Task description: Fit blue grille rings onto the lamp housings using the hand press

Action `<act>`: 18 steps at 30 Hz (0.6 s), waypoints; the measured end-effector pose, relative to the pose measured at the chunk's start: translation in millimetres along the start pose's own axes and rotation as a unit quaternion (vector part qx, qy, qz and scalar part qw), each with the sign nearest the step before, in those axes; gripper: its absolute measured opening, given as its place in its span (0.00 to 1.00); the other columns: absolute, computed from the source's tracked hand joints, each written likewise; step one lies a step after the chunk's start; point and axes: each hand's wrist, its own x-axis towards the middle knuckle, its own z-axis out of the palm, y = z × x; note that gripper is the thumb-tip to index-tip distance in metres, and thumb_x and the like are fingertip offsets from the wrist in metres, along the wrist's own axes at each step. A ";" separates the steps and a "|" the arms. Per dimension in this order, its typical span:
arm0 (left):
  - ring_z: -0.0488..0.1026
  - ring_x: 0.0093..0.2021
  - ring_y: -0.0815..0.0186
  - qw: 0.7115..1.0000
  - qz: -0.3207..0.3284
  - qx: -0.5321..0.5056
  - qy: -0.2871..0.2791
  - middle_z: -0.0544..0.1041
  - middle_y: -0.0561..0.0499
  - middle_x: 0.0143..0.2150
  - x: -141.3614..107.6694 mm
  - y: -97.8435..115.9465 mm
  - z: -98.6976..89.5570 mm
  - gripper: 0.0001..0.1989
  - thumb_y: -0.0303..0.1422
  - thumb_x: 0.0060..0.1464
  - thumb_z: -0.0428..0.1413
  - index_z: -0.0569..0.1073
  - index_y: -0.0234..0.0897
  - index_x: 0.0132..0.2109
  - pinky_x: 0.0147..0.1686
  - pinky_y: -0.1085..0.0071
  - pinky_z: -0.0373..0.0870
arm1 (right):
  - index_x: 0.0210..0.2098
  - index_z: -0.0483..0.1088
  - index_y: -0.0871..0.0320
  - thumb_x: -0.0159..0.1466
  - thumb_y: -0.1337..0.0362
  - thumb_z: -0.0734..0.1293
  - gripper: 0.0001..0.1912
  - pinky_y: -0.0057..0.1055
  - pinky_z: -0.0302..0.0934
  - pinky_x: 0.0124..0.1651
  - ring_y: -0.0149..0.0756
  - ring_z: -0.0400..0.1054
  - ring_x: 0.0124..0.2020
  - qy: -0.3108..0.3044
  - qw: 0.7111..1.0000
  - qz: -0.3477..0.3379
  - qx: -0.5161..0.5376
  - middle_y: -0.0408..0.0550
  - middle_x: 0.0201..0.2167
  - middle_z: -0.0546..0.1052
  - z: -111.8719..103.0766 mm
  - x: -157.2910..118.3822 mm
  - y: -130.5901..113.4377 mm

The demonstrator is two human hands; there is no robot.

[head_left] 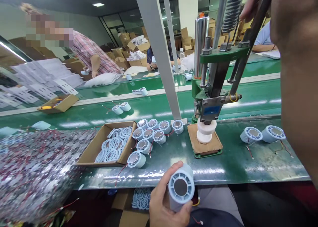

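My left hand [171,203] is closed around a light blue cylindrical motor housing [182,187], its ribbed ring and dark round centre facing up toward me, just in front of the bench edge. At the upper right, fingers of my right hand [250,6] wrap the lever [260,18] of a green hand press [221,56]; my forearm hides the right edge of view. Under the press ram, a white round plastic die [206,131] rests on a brown pad [192,136]. Several similar housings [148,134] with thin wires stand left of the press.
A cardboard box [86,150] holds light blue rings. Left of it lies a large pile of wired parts [44,167]. Two housings [251,134] stand right of the press. A white post [159,51] rises behind the bench. People work across the green conveyor [154,106].
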 end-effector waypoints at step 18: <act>0.73 0.63 0.47 0.989 0.130 0.066 -0.003 0.77 0.40 0.61 2.7 -8.3 -5.0 0.32 0.19 0.47 0.61 0.71 0.40 0.60 0.62 0.51 0.72 | 0.29 0.70 0.65 0.63 0.58 0.55 0.19 0.22 0.56 0.29 0.28 0.77 0.33 -0.037 0.982 -0.155 0.098 0.35 0.22 0.67 6.9 14.2 2.1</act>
